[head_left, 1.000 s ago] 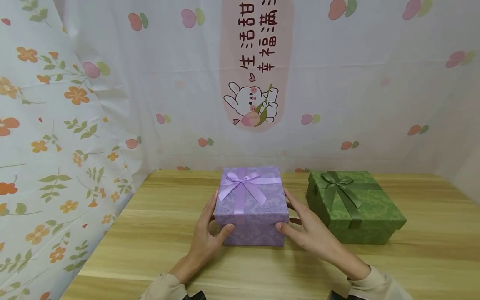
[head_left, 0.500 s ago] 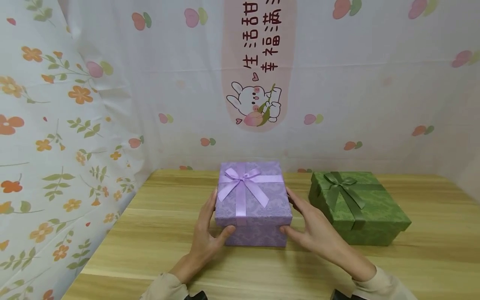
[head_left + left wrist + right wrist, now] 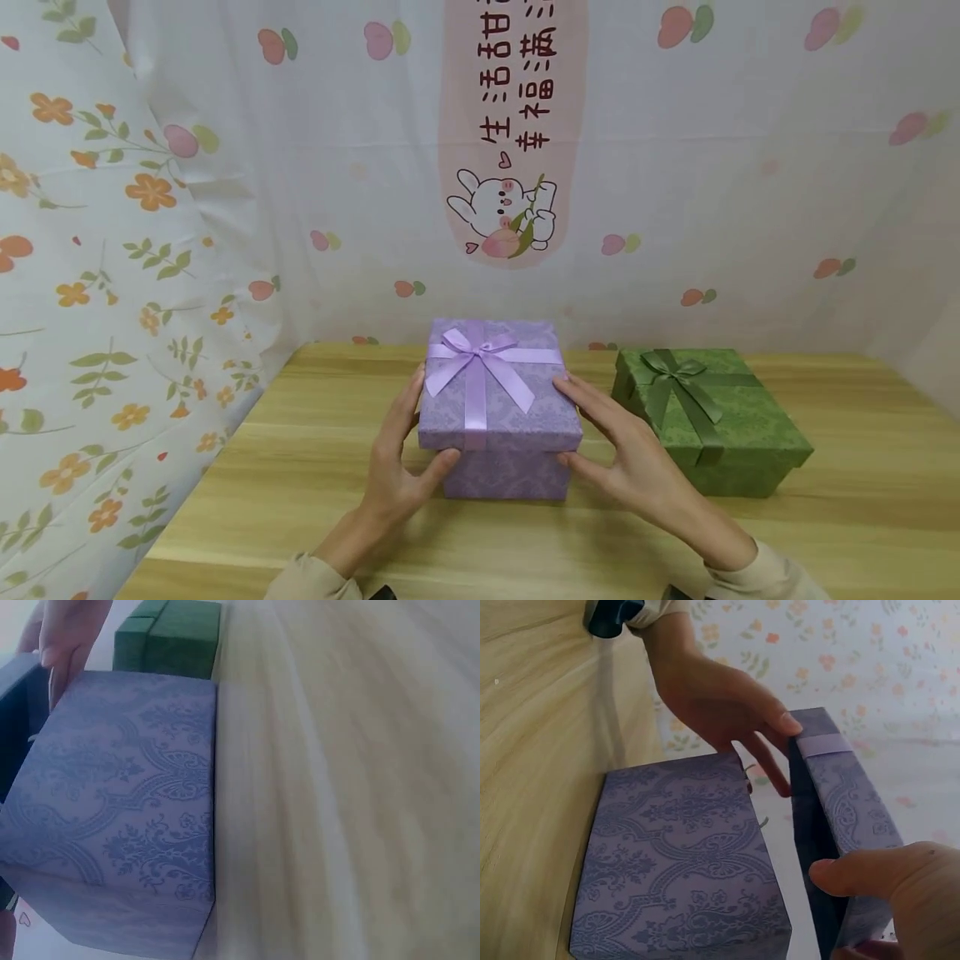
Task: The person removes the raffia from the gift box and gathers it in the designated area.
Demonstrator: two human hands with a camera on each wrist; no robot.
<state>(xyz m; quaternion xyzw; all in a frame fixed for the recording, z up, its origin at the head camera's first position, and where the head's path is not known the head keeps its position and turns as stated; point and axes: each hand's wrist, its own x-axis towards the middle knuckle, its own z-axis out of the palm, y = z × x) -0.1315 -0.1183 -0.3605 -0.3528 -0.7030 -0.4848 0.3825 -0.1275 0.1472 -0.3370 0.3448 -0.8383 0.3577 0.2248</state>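
A purple gift box lid with a lilac ribbon bow hangs just above its patterned purple base, which stands on the wooden table. My left hand grips the lid's left side, thumb on the front edge. My right hand grips the right side the same way. In the right wrist view the lid is clear of the base, with my left hand on its far edge and my right thumb on the near edge. The left wrist view shows the base from close by.
A green gift box with a dark green bow stands just right of the purple one, also seen as the green box behind the base. Flowered cloth curtains close off the table's back and left side.
Both hands have raised the purple lid off its base; the gap under it has grown and more of the base's front shows. The green box has not moved.
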